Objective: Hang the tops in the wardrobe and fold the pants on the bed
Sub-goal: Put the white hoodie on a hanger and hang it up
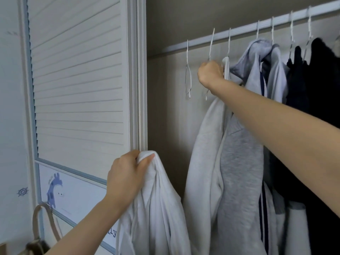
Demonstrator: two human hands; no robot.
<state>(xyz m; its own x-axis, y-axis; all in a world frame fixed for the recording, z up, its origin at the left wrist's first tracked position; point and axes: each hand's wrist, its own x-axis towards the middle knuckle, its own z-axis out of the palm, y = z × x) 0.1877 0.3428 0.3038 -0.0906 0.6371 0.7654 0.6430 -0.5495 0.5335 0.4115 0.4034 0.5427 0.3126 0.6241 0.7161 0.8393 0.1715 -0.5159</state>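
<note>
White top bunched in left hand | right hand grips wire hanger | rail edge above

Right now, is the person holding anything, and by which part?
Yes. The left hand grips a white top by its bunched upper edge. The right hand grips a wire hanger just below its hook, on the rail.

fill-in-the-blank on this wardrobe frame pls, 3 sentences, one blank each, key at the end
1. The left hand grips a bunched ___ top.
2. The right hand grips a wire ___ on the rail.
3. The leftmost hanger carries ___ clothing.

Missing words: white; hanger; no
</note>
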